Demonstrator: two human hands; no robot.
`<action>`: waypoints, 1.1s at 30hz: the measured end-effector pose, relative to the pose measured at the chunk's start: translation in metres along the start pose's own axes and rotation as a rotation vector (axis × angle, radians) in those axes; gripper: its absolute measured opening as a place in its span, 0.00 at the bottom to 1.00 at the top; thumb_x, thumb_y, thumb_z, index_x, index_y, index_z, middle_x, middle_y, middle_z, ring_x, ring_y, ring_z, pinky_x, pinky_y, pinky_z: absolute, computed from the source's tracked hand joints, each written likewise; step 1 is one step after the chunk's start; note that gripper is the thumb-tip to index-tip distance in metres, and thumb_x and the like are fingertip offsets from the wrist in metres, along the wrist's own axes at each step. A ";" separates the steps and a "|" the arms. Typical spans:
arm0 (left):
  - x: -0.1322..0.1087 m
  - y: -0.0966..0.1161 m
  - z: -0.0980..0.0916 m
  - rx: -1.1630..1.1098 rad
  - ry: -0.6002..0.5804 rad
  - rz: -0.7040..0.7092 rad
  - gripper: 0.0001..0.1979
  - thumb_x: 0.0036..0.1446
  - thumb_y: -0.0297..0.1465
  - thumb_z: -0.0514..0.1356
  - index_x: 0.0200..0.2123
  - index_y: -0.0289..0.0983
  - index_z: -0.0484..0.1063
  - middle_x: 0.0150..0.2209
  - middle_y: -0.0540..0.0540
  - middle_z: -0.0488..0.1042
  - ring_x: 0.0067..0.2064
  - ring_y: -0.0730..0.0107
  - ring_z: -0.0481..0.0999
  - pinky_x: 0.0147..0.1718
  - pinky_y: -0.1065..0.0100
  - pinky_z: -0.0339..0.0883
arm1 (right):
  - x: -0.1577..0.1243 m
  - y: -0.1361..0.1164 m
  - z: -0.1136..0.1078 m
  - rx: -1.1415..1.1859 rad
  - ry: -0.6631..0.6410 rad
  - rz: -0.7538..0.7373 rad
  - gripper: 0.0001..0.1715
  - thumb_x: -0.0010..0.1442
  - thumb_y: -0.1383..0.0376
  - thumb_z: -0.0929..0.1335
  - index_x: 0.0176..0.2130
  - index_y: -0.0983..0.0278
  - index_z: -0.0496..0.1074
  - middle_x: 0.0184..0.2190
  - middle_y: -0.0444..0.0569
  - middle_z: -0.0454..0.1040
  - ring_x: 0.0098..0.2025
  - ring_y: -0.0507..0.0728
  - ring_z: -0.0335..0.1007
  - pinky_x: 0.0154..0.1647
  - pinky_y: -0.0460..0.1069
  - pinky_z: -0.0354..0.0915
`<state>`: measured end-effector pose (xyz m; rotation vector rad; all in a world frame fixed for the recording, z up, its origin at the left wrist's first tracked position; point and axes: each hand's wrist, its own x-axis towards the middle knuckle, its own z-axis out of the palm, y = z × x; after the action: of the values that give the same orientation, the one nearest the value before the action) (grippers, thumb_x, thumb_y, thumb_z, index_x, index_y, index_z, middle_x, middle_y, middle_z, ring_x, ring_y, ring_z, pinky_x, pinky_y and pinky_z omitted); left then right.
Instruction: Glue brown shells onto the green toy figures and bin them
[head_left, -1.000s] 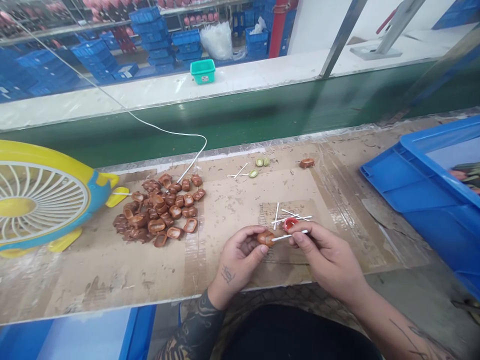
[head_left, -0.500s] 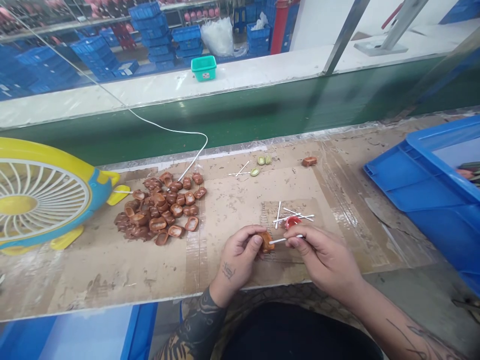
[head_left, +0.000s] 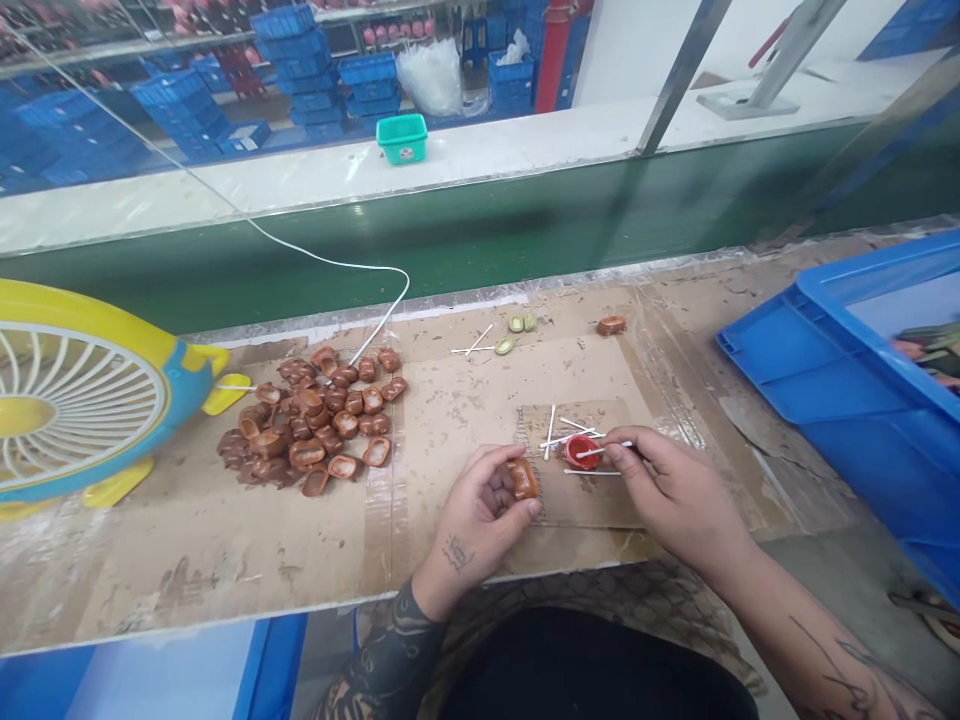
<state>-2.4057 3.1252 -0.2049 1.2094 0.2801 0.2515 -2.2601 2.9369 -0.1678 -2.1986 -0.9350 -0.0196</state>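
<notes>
My left hand [head_left: 486,505] is closed around a small brown hollow piece [head_left: 522,479], held just above the cardboard-covered bench. My right hand [head_left: 667,485] pinches a white cotton swab [head_left: 600,450] whose tip reaches into a small red cap [head_left: 581,452] lying on the bench. Loose swabs [head_left: 559,432] lie crossed beside the cap. A pile of several more brown pieces [head_left: 315,425] sits to the left of my hands.
A yellow and blue fan [head_left: 75,395] stands at the left with a white cable [head_left: 330,265] running back. A blue crate [head_left: 862,390] fills the right side. Small green pieces [head_left: 517,330] and one lone brown piece [head_left: 612,325] lie further back. A green belt [head_left: 480,235] runs behind the bench.
My right hand drew the swab away from the brown piece and moved its tip over to the red cap. The left hand turned the brown piece slightly and stayed in place.
</notes>
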 end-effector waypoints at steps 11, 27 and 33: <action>0.000 -0.002 -0.001 -0.036 0.002 -0.003 0.23 0.55 0.29 0.74 0.53 0.40 0.76 0.48 0.42 0.79 0.48 0.67 0.78 0.48 0.68 0.73 | -0.005 -0.007 -0.003 0.188 0.106 0.167 0.10 0.71 0.57 0.67 0.41 0.57 0.76 0.33 0.43 0.80 0.35 0.55 0.77 0.39 0.48 0.68; -0.003 0.000 -0.003 0.015 -0.031 -0.015 0.25 0.56 0.33 0.74 0.57 0.42 0.78 0.50 0.42 0.81 0.48 0.65 0.79 0.50 0.66 0.74 | -0.009 -0.034 0.016 0.524 -0.097 0.153 0.11 0.74 0.59 0.65 0.40 0.58 0.74 0.33 0.42 0.75 0.36 0.52 0.72 0.41 0.46 0.66; -0.001 0.008 -0.004 0.065 -0.001 -0.085 0.27 0.55 0.42 0.73 0.56 0.37 0.79 0.49 0.38 0.83 0.48 0.59 0.81 0.48 0.63 0.75 | -0.006 -0.036 0.015 0.483 -0.065 0.108 0.11 0.74 0.60 0.64 0.40 0.58 0.74 0.33 0.41 0.76 0.36 0.51 0.73 0.41 0.46 0.66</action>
<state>-2.4081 3.1309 -0.1987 1.2588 0.3405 0.1688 -2.2909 2.9591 -0.1579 -1.8022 -0.7591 0.3007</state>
